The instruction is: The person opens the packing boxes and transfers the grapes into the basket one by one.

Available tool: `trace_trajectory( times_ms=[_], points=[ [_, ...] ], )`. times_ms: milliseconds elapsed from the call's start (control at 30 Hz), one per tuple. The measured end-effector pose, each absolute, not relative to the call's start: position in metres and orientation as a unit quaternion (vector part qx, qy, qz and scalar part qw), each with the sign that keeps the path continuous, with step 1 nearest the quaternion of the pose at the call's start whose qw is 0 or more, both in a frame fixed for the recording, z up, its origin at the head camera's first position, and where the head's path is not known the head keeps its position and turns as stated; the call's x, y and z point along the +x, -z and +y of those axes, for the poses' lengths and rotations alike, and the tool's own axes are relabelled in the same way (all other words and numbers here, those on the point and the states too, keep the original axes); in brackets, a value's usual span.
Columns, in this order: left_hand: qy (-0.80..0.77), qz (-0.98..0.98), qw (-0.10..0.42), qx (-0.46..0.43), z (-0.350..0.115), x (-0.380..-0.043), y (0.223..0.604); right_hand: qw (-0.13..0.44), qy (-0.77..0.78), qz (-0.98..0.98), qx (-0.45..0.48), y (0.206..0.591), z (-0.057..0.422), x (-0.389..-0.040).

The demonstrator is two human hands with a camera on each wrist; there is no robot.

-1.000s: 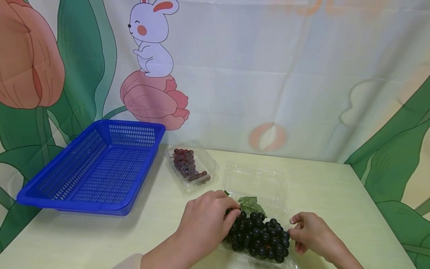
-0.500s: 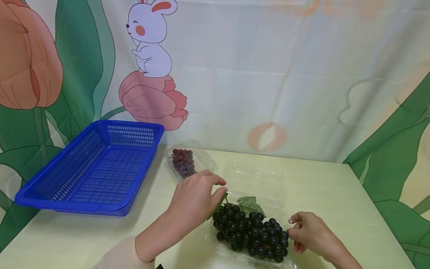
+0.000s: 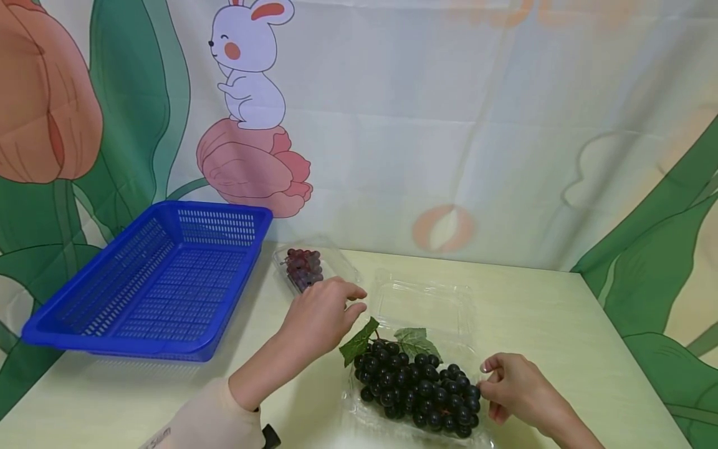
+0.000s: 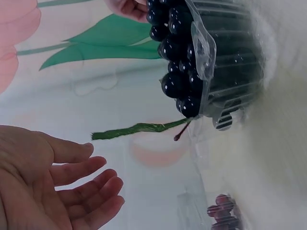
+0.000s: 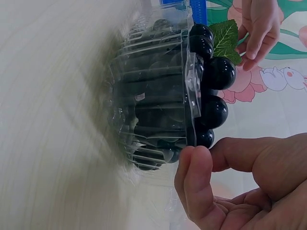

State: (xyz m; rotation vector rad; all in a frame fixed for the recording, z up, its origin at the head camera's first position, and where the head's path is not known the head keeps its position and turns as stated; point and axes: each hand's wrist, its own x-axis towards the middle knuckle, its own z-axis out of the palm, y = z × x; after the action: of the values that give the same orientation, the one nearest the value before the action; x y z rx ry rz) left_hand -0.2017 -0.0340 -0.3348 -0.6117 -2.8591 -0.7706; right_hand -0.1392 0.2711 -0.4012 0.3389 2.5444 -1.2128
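Note:
A bunch of black grapes (image 3: 417, 386) with two green leaves (image 3: 359, 343) lies in a clear plastic clamshell container (image 5: 144, 91) whose lid (image 3: 423, 305) is folded back. My right hand (image 3: 518, 388) pinches the container's right rim between thumb and fingers, as the right wrist view shows. Up and left of the grapes hovers my left hand (image 3: 320, 315), its fingers loosely bent and holding nothing. In the left wrist view a gap shows between the left fingertips (image 4: 103, 163) and the left leaf's edge, though the thumb tip is very close to it.
Behind my left hand stands a second clear container (image 3: 346, 268) with a bunch of red grapes (image 3: 303, 265), partly covered by the hand. A blue perforated basket (image 3: 140, 344) occupies the table's left side. A printed curtain (image 3: 381, 156) hangs along the back edge.
My left hand has let go at the grapes' left end and moved up and left, uncovering the stem and left leaf. The right hand stays at the container's rim.

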Motion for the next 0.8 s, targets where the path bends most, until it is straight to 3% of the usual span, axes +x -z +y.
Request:
trace_trajectory(
  times_ms=[800],
  points=[
    [0.253, -0.934, -0.054, -0.245, -0.030, -0.232, 0.362, 0.150, 0.419, 0.888, 0.115, 0.401, 0.271, -0.138]
  ],
)
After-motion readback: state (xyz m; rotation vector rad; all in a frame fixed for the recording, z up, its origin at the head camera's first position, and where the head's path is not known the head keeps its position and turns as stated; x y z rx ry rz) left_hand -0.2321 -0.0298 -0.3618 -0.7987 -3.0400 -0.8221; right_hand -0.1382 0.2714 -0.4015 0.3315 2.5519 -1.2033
